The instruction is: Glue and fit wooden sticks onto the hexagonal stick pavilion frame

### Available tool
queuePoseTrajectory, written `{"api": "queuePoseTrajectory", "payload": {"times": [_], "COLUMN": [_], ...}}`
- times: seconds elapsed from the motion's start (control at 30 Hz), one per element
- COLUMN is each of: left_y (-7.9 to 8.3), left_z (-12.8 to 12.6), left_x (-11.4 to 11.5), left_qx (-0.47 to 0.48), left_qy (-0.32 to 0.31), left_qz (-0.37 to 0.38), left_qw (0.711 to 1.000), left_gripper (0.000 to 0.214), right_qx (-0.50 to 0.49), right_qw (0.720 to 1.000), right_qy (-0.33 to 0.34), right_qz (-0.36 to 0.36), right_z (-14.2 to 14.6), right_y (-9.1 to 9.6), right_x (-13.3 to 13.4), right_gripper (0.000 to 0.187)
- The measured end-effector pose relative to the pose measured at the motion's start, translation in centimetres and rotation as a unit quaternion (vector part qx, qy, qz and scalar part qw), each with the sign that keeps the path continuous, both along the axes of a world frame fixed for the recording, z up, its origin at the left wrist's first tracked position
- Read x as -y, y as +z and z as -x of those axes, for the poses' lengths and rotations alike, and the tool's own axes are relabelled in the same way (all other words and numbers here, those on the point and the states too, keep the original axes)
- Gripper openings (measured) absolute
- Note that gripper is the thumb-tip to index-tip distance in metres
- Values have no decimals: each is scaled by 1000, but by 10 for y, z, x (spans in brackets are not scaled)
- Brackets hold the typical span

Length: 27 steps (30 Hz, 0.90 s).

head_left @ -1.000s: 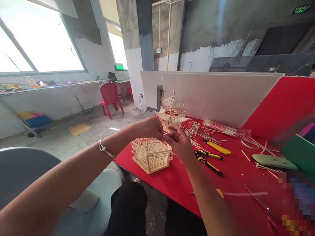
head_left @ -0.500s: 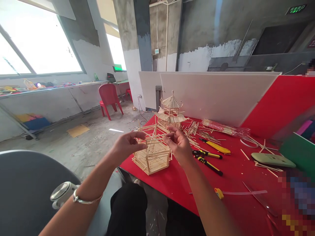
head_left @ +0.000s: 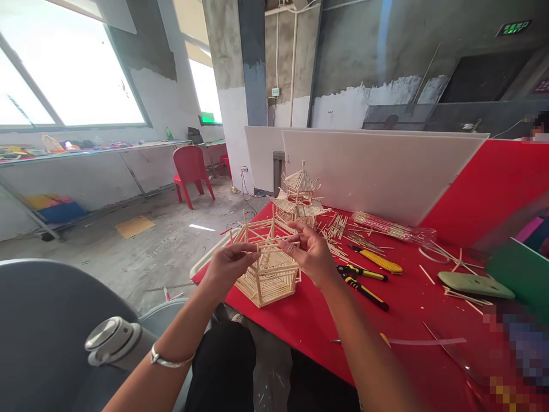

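Note:
A six-sided frame of thin wooden sticks (head_left: 277, 293) stands on the red table in front of me, with corner posts and a slatted floor. Across its upper near side a wooden stick (head_left: 271, 245) runs between my two hands. My left hand (head_left: 229, 266) is closed in a pinch at the stick's left end, beside a corner post. Thumb and fingers of my right hand (head_left: 309, 252) pinch the right end, partly hiding it. Just behind the frame stands a small tiered stick pavilion (head_left: 300, 194) with a pointed roof.
Loose sticks (head_left: 337, 226) and a bagged bundle (head_left: 386, 225) lie behind my right hand. A yellow utility knife (head_left: 380, 259), black-and-yellow pliers (head_left: 364, 289) and a green case (head_left: 476, 284) are on the red table (head_left: 412, 315). A white board (head_left: 377, 171) rises at the back.
My left hand has moved slightly right and down, its fingers closing to a pinch by the corner post. My right hand has shifted little. The view has tilted slightly.

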State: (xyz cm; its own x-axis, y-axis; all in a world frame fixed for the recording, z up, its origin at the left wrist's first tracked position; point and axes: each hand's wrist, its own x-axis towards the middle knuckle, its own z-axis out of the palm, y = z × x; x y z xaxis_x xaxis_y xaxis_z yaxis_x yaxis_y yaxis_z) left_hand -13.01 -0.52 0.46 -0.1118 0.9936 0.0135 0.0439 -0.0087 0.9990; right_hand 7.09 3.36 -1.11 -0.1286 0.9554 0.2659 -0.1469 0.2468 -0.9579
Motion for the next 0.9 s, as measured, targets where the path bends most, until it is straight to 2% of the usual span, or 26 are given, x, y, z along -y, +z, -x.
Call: {"api": "queuePoseTrajectory", "payload": {"times": [0.2, 0.9], "left_y": [1, 7], "left_z": [-3, -6], "left_x": [2, 6], "left_qx": [17, 37], "left_qy": [16, 20], "left_qz": [-8, 10], "left_qw": [1000, 999], "left_gripper": [43, 44], "right_qx": [-19, -39], "right_qw": [1000, 999], "right_qy": [8, 24], "right_qz": [2, 17], "right_z": [2, 1], "right_y": [1, 1], "right_x": [0, 2], "right_gripper": [56, 57]}}
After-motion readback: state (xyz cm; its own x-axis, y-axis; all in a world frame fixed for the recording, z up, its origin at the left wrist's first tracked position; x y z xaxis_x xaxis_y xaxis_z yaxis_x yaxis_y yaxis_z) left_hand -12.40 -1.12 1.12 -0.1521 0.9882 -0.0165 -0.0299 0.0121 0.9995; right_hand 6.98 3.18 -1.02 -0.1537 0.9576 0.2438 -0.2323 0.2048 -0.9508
